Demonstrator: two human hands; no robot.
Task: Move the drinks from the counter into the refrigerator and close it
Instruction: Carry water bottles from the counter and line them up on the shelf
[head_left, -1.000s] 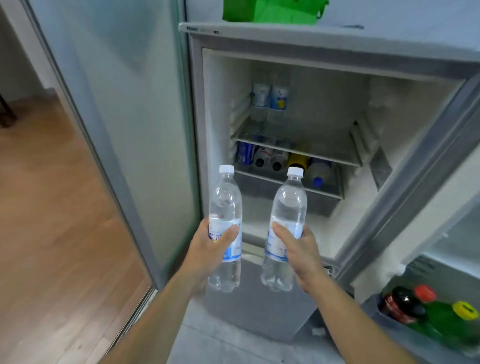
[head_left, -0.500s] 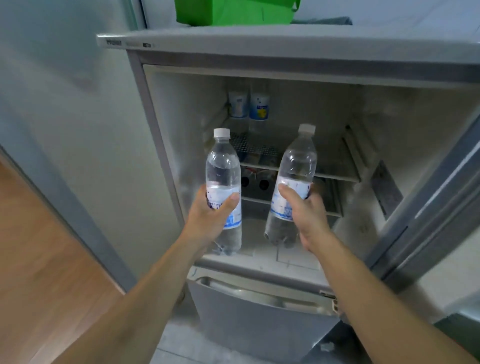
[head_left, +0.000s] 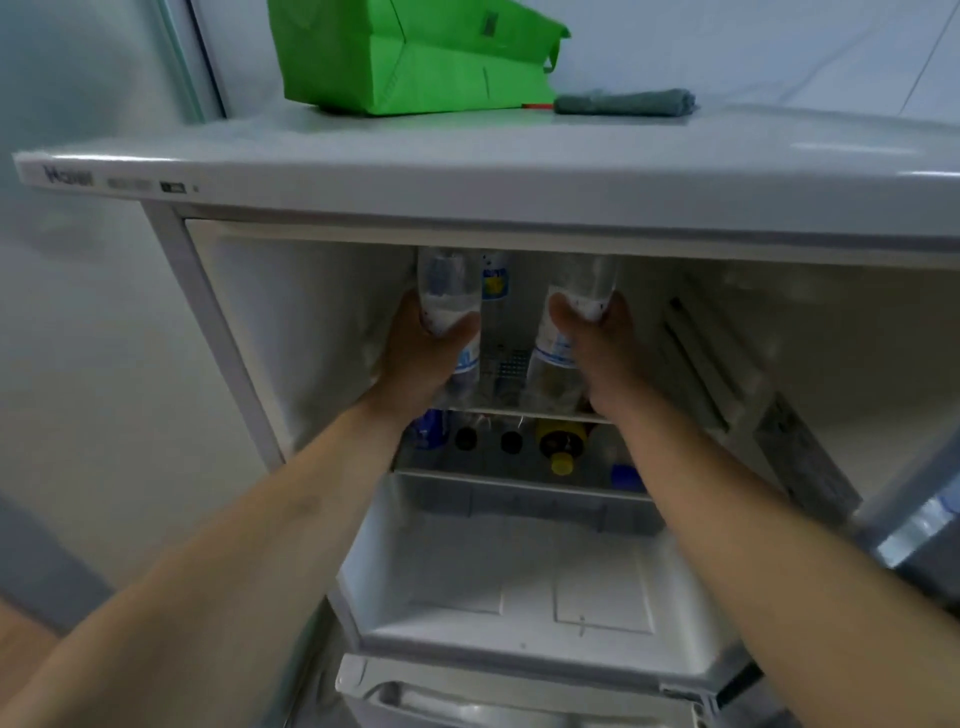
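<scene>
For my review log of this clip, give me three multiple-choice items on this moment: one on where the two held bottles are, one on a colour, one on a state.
1. Where are the two held water bottles?
A. At the upper wire shelf inside the fridge
B. On top of the fridge
C. In the bottom bin

2. What colour is the bag on top of the fridge?
A. Red
B. Green
C. Black

3. What state are the hands in?
A. Both empty
B. Only one holds a bottle
C. Each grips a bottle

Key: 1 A, the left bottle and right bottle stand at the wire shelf. 2 B, the bag is bright green. 3 C, the left hand and right hand each wrap a bottle.
</scene>
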